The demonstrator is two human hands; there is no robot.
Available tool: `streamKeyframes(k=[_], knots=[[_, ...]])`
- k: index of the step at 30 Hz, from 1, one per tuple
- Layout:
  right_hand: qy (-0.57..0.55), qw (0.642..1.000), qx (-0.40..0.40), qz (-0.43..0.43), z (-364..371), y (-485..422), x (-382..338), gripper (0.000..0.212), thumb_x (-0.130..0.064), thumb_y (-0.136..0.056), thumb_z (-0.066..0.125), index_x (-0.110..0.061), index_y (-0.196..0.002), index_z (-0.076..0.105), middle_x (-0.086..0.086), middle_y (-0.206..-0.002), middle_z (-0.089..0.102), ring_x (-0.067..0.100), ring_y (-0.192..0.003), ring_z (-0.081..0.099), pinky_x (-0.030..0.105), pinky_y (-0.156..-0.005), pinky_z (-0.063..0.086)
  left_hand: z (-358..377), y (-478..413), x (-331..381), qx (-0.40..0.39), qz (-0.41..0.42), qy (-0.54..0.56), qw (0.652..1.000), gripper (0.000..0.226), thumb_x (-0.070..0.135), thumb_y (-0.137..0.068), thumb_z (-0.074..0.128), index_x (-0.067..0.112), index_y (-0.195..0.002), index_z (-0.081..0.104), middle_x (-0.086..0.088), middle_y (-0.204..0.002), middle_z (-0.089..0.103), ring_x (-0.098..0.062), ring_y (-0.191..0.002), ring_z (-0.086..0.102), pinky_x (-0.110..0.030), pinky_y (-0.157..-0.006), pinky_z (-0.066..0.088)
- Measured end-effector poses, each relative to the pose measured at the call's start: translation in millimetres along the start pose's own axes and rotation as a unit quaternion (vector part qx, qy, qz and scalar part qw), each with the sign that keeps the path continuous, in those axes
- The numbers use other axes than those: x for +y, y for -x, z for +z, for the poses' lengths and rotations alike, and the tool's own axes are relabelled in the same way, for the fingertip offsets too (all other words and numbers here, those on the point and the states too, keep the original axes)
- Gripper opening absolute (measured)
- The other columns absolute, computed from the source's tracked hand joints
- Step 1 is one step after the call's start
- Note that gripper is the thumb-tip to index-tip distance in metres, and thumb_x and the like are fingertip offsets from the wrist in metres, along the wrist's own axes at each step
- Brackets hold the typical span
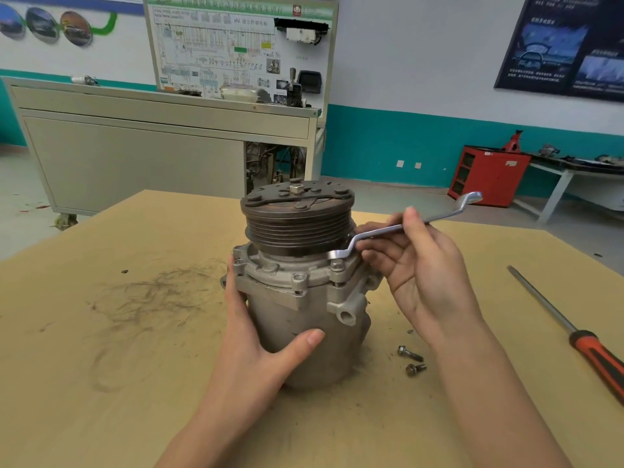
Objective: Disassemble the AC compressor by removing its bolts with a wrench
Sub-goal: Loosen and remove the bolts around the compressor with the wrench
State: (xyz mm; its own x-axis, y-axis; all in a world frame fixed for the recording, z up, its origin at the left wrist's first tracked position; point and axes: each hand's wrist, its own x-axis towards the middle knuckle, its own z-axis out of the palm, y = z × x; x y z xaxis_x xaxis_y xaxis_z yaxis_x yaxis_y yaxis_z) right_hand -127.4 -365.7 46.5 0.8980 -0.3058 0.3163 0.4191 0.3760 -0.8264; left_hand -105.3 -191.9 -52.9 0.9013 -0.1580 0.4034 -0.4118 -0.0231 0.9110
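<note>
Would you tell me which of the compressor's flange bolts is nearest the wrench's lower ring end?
The right-hand flange bolt, directly under the wrench's ring end; the front bolt and left bolt stand clear of it.

Your left hand (pixel 256 336) wrapped the AC compressor (pixel 304 309), and most of its fingers went out of sight behind the housing. The wrench (pixel 405 225) dipped its near ring end under the pulley (pixel 297 228), and whether it sat on a bolt head couldn't be told. Your right hand (pixel 415 265) covered part of the shank. The screwdriver (pixel 574 336) ran off the right edge, handle cut short. The training board (pixel 236 45) print was too blurred to read.
</note>
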Motion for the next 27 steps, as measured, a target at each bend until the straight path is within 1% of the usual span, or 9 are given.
streamKeyframes(k=[3,7,10,14,16,18,20,23,27], knots=[[-0.02,0.997,-0.009,-0.077,-1.7,6.2,-1.3,0.029,-0.03,-0.094,0.04,-0.007,-0.083,0.053,0.014,-0.077,0.072,0.021,-0.066,0.071,0.022,-0.057,0.055,-0.3,0.5,-0.2,-0.002,0.0,0.002,1.0,0.121,0.063,-0.049,0.077,0.05,-0.148,0.008,0.041,-0.139,0.039,0.015,-0.127,0.042,-0.006,-0.099,0.04],[0.08,0.967,-0.051,-0.238,-1.2,18.9,-4.8,0.028,-0.028,-0.101,0.036,-0.008,-0.087,0.05,0.008,-0.081,0.072,0.024,-0.069,0.071,0.027,-0.062,0.056,-0.5,0.7,3.2,-0.005,-0.003,-0.005,1.0,0.122,0.062,-0.051,0.077,0.051,-0.149,0.006,0.033,-0.146,0.037,0.011,-0.131,0.041,-0.031,-0.113,0.037],[0.154,0.929,-0.099,-0.321,1.1,28.0,-1.5,0.025,-0.034,-0.1,0.04,-0.012,-0.091,0.048,0.007,-0.089,0.07,0.026,-0.074,0.07,0.031,-0.066,0.056,-0.8,1.1,5.6,-0.006,-0.003,-0.01,1.0,0.122,0.062,-0.052,0.077,0.051,-0.149,0.005,0.029,-0.151,0.034,0.008,-0.134,0.038,-0.037,-0.116,0.035],[0.133,0.934,-0.093,-0.318,2.8,28.9,-0.5,0.027,-0.033,-0.1,0.04,-0.009,-0.089,0.046,0.005,-0.086,0.07,0.024,-0.07,0.069,0.029,-0.064,0.054,-1.1,1.4,6.3,-0.007,-0.007,-0.01,1.0,0.12,0.063,-0.052,0.077,0.053,-0.148,0.006,0.031,-0.148,0.036,0.009,-0.132,0.04,-0.037,-0.115,0.036],[0.127,0.936,-0.037,-0.327,-0.2,29.6,-4.2,0.024,-0.028,-0.101,0.037,-0.012,-0.084,0.044,0.003,-0.079,0.07,0.021,-0.057,0.061,0.024,-0.054,0.048,-1.2,1.2,6.0,-0.006,-0.007,-0.01,1.0,0.121,0.063,-0.051,0.078,0.051,-0.149,0.006,0.029,-0.149,0.035,0.009,-0.133,0.039,-0.037,-0.115,0.036],[0.159,0.919,0.028,-0.36,-4.3,30.7,-9.6,0.019,-0.026,-0.097,0.032,-0.019,-0.082,0.041,-0.004,-0.068,0.067,0.021,-0.048,0.049,0.02,-0.045,0.038,-1.1,1.1,5.8,-0.009,-0.008,-0.009,1.0,0.122,0.065,-0.051,0.078,0.051,-0.149,0.006,0.029,-0.15,0.035,0.009,-0.134,0.038,-0.038,-0.116,0.035],[0.208,0.903,0.055,-0.372,-6.4,31.8,-11.6,0.016,-0.026,-0.096,0.034,-0.022,-0.083,0.043,-0.009,-0.055,0.057,0.014,-0.043,0.045,0.018,-0.042,0.034,-1.2,1.0,5.5,-0.009,-0.009,-0.008,1.0,0.122,0.067,-0.051,0.078,0.052,-0.148,0.006,0.03,-0.149,0.035,0.01,-0.133,0.039,-0.038,-0.115,0.036],[0.299,0.904,0.015,-0.304,-4.1,34.0,-2.9,0.014,-0.032,-0.089,0.048,-0.024,-0.084,0.058,0.003,-0.044,0.042,0.005,-0.035,0.036,0.019,-0.038,0.032,-1.1,0.9,5.8,-0.008,-0.009,-0.007,1.0,0.122,0.067,-0.05,0.078,0.052,-0.148,0.006,0.031,-0.148,0.036,0.011,-0.132,0.039,-0.036,-0.115,0.036],[0.387,0.899,-0.043,-0.2,1.3,36.7,7.8,0.025,-0.051,-0.072,0.06,-0.033,-0.088,0.068,0.012,-0.043,0.038,0.015,-0.04,0.03,0.033,-0.041,0.033,-1.0,0.4,6.0,-0.01,-0.006,-0.001,1.0,0.124,0.064,-0.052,0.079,0.046,-0.15,0.006,0.025,-0.151,0.036,0.007,-0.135,0.039,-0.04,-0.116,0.035]])
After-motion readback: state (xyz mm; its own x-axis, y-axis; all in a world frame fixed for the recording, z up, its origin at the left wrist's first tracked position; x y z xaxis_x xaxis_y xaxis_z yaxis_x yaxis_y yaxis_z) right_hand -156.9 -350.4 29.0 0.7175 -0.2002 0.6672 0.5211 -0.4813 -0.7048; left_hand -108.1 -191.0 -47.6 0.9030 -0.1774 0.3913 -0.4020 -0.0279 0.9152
